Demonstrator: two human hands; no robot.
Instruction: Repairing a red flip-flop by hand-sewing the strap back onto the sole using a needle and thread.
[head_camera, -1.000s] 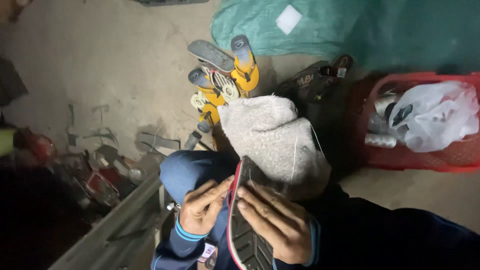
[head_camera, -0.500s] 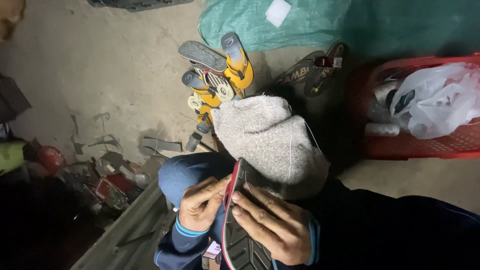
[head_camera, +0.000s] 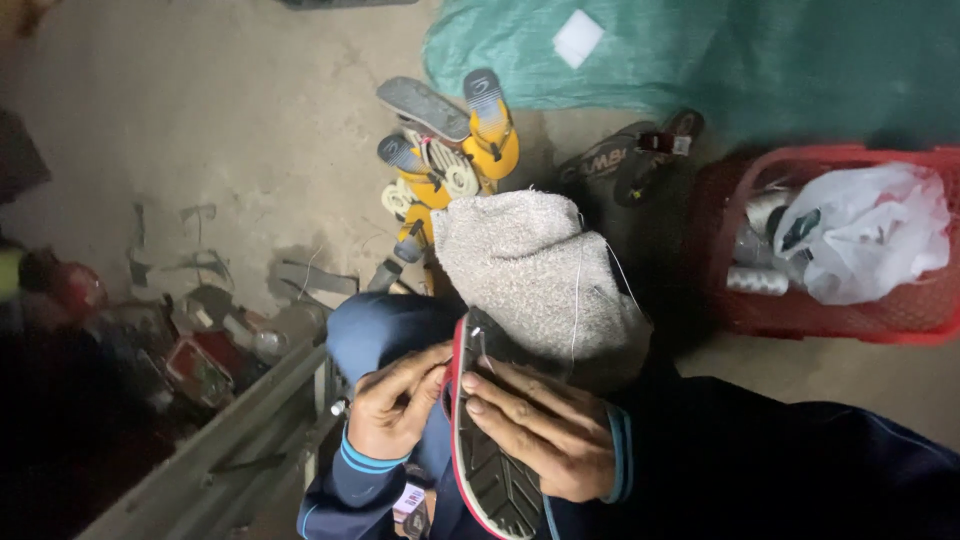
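Observation:
A dark shoe sole (head_camera: 495, 480) with a red rim and grooved tread stands on edge in my lap. My right hand (head_camera: 545, 430) lies over its side and grips it. My left hand (head_camera: 395, 405) is pinched against the sole's red rim, fingers closed on something too small to make out. A thin pale thread (head_camera: 577, 290) runs up from the sole across a grey towel (head_camera: 530, 270) draped over my knee. The sole's toe end rests against that towel.
Yellow and grey sandals (head_camera: 450, 140) lie piled on the concrete floor ahead. A dark pair (head_camera: 625, 155) sits beside a green sack (head_camera: 700, 55). At the right stands a red basket (head_camera: 820, 325) with a white plastic bag (head_camera: 865, 240) and thread spools. Scraps and clutter lie at the left.
The view has shifted slightly. Both hands stay on the sole, with only small finger movements at its rim.

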